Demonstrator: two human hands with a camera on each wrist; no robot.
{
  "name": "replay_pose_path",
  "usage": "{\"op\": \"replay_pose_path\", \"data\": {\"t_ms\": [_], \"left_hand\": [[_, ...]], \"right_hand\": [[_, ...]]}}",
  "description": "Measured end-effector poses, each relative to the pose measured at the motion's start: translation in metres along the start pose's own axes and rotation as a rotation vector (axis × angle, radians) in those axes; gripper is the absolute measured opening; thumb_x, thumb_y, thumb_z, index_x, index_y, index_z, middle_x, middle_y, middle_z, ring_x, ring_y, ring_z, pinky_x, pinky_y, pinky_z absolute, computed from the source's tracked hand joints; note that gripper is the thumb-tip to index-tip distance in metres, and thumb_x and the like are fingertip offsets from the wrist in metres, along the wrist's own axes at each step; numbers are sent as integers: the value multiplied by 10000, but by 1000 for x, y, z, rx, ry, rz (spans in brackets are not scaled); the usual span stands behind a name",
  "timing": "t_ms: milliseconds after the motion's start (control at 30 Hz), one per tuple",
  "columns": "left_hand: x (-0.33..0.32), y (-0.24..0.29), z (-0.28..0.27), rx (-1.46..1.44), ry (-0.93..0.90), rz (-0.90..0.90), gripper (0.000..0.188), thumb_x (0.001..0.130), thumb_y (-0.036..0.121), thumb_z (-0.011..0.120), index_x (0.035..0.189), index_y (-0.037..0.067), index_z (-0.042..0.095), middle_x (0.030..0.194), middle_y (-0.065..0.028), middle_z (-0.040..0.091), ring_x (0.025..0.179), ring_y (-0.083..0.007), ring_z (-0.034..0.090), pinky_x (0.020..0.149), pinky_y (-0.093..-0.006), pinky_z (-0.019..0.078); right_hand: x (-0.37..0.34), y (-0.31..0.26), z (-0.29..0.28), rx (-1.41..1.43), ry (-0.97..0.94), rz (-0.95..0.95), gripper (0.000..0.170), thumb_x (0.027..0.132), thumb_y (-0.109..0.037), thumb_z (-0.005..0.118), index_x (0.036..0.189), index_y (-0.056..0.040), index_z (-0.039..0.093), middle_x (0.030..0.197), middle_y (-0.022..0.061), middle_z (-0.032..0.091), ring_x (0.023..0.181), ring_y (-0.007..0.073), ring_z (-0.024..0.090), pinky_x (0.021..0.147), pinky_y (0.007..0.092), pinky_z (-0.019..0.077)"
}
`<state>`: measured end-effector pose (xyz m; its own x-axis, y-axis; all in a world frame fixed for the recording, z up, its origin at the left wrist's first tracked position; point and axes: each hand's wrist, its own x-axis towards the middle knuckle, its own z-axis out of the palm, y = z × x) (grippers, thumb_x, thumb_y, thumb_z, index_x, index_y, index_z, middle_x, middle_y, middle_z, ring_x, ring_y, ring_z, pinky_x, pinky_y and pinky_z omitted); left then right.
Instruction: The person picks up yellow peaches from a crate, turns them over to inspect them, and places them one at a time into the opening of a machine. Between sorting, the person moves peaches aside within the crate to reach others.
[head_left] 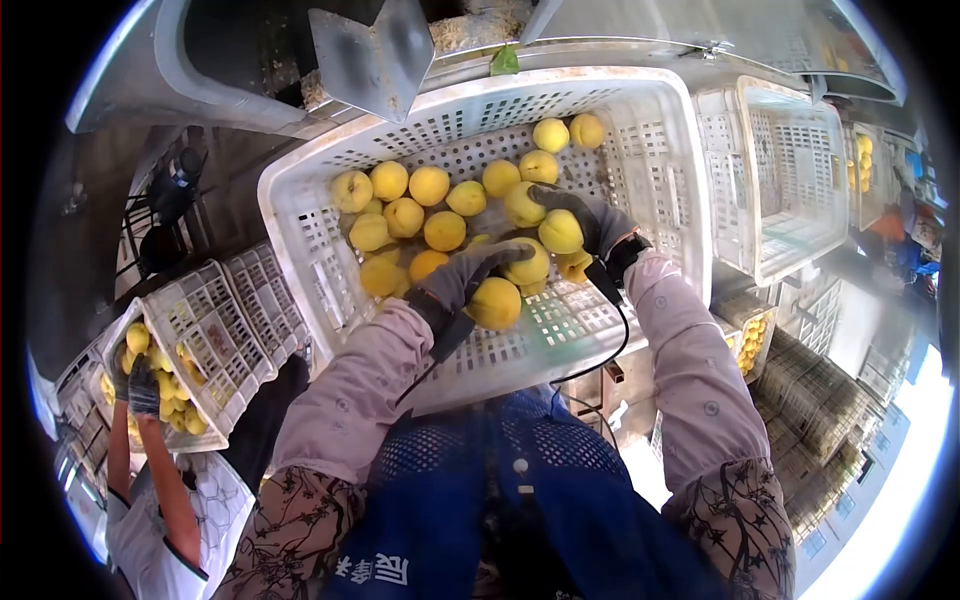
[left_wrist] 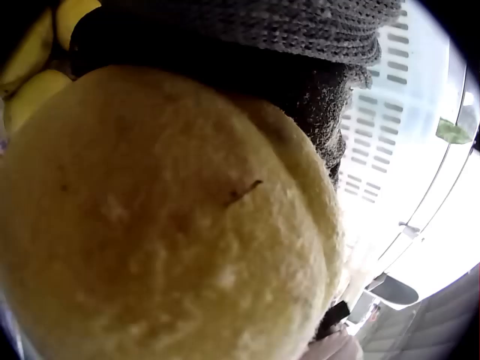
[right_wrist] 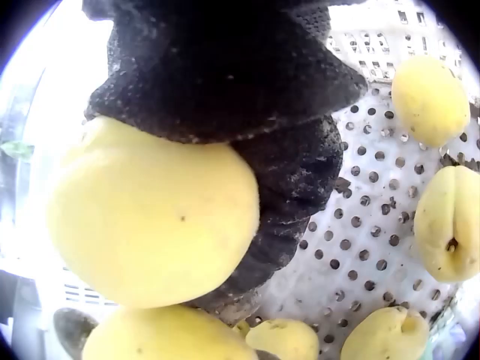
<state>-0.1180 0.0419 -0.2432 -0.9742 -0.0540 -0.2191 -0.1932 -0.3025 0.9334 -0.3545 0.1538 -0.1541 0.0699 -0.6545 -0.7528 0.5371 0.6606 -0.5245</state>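
Both hands wear dark knit gloves and work inside a white plastic crate (head_left: pixel 640 130) of yellow peaches. My left hand (head_left: pixel 468 274) holds a peach (head_left: pixel 494 304) below its palm, and its fingers reach to another peach (head_left: pixel 528 264). In the left wrist view the held peach (left_wrist: pixel 165 217) fills most of the frame, a short dark stem mark on its fuzzy skin. My right hand (head_left: pixel 598 222) grips a peach (head_left: pixel 560 232), with its fingertips over a second peach (head_left: pixel 522 205). The right wrist view shows gloved fingers curled round the gripped peach (right_wrist: pixel 154 214).
Several loose peaches (head_left: pixel 428 186) lie on the crate's perforated floor. Another white crate (head_left: pixel 795 190) stands at the right. At the left, a second person's gloved hands (head_left: pixel 142 385) are in a peach crate (head_left: pixel 205 330). A bent metal plate (head_left: pixel 375 60) overhangs the far rim.
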Motion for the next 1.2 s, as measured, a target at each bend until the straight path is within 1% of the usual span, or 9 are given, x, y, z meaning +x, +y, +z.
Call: {"op": "replay_pose_path", "data": {"t_ms": [267,400,467,500,567,733,833,1000,1200], "left_hand": [[-67,199,10,-872,341,-239,648,854,495,773,1308,49,651,1075,-119,725,894,-271,731,764,-376,601],[-102,203,26,-470,374,-113,606,848,482,771,1287,77,667,1066,-106,732,890,-281,727,755,-382,596],[-116,188,33,-27,383,-8,586,845,475,770,1276,91,674,1062,-99,735,888,-286,725,751,-385,593],[-123,182,34,210,389,42,575,843,472,769,1271,98,678,1059,-95,737,886,-288,724,749,-387,592],[-138,172,35,581,406,109,555,840,466,769,1260,112,686,1055,-89,740,884,-293,722,745,-390,590],[-168,155,17,1084,482,198,506,831,449,766,1233,147,705,1044,-72,748,879,-304,718,734,-398,583],[-183,147,-3,1246,541,232,478,827,439,765,1217,168,716,1037,-62,753,875,-311,715,727,-403,579],[-215,146,-32,1396,605,254,432,818,423,763,1190,203,735,1025,-45,761,869,-323,710,717,-410,572],[-247,105,-86,1324,602,247,463,884,389,711,1294,178,668,1153,-65,734,964,-284,701,750,-385,570]], "right_hand": [[-72,-33,76,197,-118,-107,630,1014,-543,615,1295,20,658,1171,177,722,1107,210,683,929,329,563],[-112,-50,101,31,-296,12,624,1074,-482,543,1401,49,552,1313,192,658,1144,249,672,1005,341,545],[-144,-65,138,-337,-176,-278,613,1090,-496,498,1395,30,575,1348,185,655,1173,258,662,1030,343,523],[-137,-59,140,-1056,-84,-933,516,1096,-430,512,1373,-7,614,1360,182,652,1192,278,650,1045,345,494],[-166,-64,161,-524,-30,-496,360,1032,-277,645,1292,-30,677,1289,167,689,1199,301,641,1058,361,474],[-174,-38,133,-588,-361,-710,312,885,-213,823,1134,-42,746,1191,117,745,1138,299,670,1087,467,443],[-183,-27,138,-15,-416,-197,970,970,-740,465,1525,53,399,1349,346,601,1176,496,653,912,539,606],[-202,-37,172,452,-399,-265,592,1052,-288,619,1519,20,425,1431,192,575,1291,299,608,1084,450,524],[-183,-74,227,-184,80,-722,567,1034,-213,651,1509,27,454,1364,123,611,1245,213,599,1088,356,476]]}}
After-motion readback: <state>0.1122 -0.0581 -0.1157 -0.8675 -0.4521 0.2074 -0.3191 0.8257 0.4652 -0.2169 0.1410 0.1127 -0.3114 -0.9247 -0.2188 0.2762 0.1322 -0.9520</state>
